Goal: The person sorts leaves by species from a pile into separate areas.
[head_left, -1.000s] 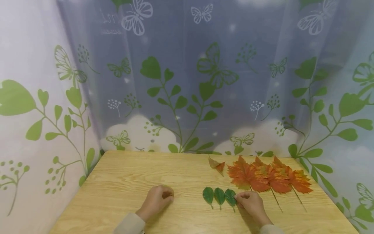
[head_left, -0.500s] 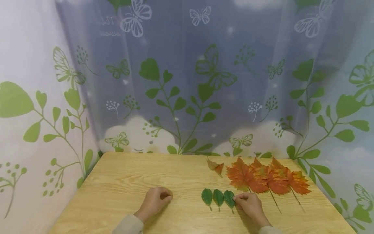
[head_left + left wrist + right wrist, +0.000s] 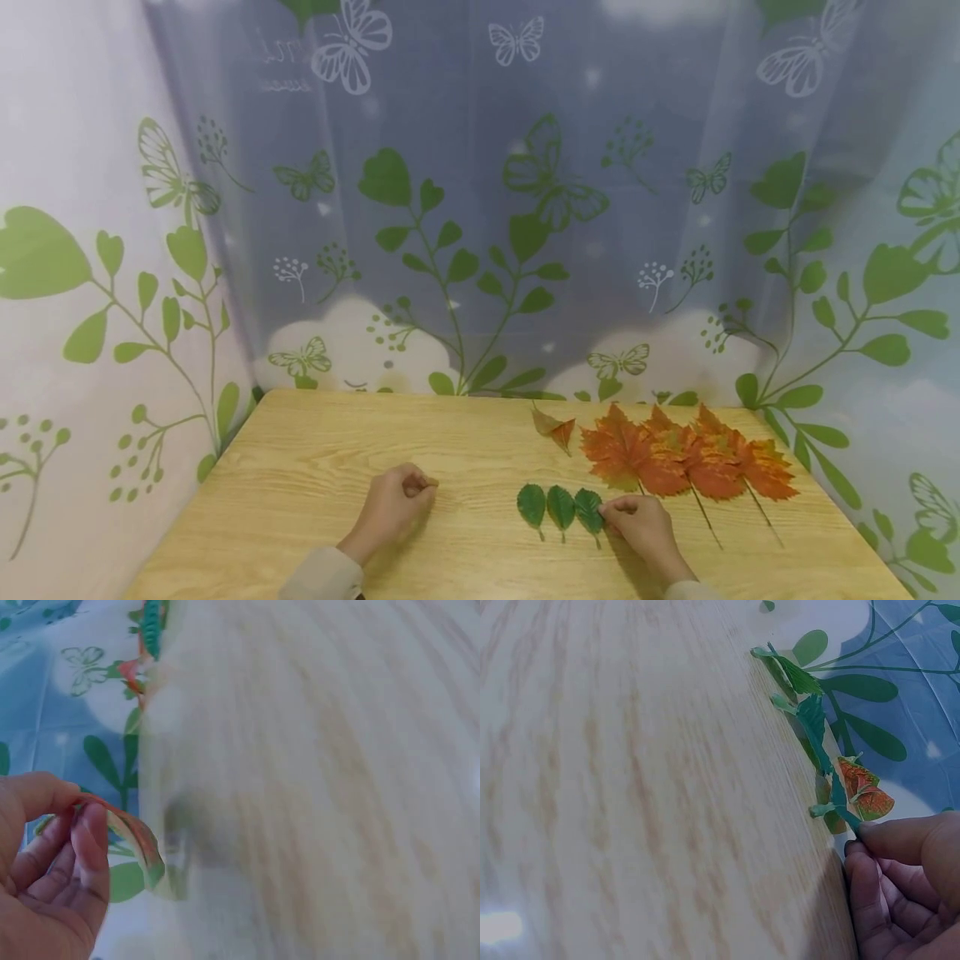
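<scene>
My left hand (image 3: 393, 504), just over the table left of centre, pinches a curled reddish-green leaf (image 3: 139, 838) between thumb and fingers. In the head view the hand hides most of that leaf. Three green leaves stand in a row with their stems toward me: a left one (image 3: 531, 505), a middle one (image 3: 560, 507) and a right one (image 3: 588, 508). With thumb and forefinger, my right hand (image 3: 643, 527) pinches the right edge of the rightmost green leaf (image 3: 840, 799).
Several orange-red maple leaves (image 3: 660, 454) overlap in a row at the back right, some stems pointing toward me. A small folded brown-orange leaf (image 3: 555, 428) lies left of them. Behind the wooden table (image 3: 300, 433) hangs a curtain (image 3: 450, 250) printed with butterflies and plants.
My left hand has risen slightly and turned, so a small tip of its leaf now shows at the fingertips. The right hand stays at the rightmost green leaf.
</scene>
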The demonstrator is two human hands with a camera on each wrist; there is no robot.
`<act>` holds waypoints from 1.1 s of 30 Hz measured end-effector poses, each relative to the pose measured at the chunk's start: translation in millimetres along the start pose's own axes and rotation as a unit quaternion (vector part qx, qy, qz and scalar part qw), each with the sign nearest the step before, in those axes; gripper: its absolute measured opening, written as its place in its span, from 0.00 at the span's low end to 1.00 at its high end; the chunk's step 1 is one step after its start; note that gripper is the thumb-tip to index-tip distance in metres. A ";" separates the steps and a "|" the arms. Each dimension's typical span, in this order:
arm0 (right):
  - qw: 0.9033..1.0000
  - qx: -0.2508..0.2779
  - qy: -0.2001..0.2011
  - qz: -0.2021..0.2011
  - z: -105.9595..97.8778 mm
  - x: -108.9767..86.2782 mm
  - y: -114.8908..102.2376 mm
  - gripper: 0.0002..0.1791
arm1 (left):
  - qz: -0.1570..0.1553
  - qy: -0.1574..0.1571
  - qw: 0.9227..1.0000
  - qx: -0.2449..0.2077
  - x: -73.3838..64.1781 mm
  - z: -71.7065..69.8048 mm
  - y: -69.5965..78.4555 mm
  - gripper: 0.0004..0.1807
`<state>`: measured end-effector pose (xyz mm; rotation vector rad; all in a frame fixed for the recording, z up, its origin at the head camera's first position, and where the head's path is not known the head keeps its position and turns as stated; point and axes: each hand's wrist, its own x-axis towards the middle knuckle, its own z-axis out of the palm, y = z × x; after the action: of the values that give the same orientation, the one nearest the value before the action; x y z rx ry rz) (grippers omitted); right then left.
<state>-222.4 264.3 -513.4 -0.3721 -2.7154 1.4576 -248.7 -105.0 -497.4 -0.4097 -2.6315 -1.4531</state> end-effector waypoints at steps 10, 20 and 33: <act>1.000 -0.007 0.002 -0.001 -1.3 -0.4 -0.7 0.09 | -0.040 0.018 0.979 -0.200 5.6 -7.6 6.1 0.12; 1.000 -0.008 0.001 -0.001 -1.3 -0.6 -2.5 0.09 | -0.071 0.033 0.987 -0.137 7.7 5.6 18.6 0.08; 1.000 -0.008 0.006 -0.005 -0.6 0.0 -1.4 0.09 | -0.012 0.051 0.997 -0.051 24.6 32.6 21.1 0.05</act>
<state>-222.6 264.0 -511.8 -0.3654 -2.7169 1.4272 -265.2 -62.3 -492.3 -0.3056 -2.4992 -1.5765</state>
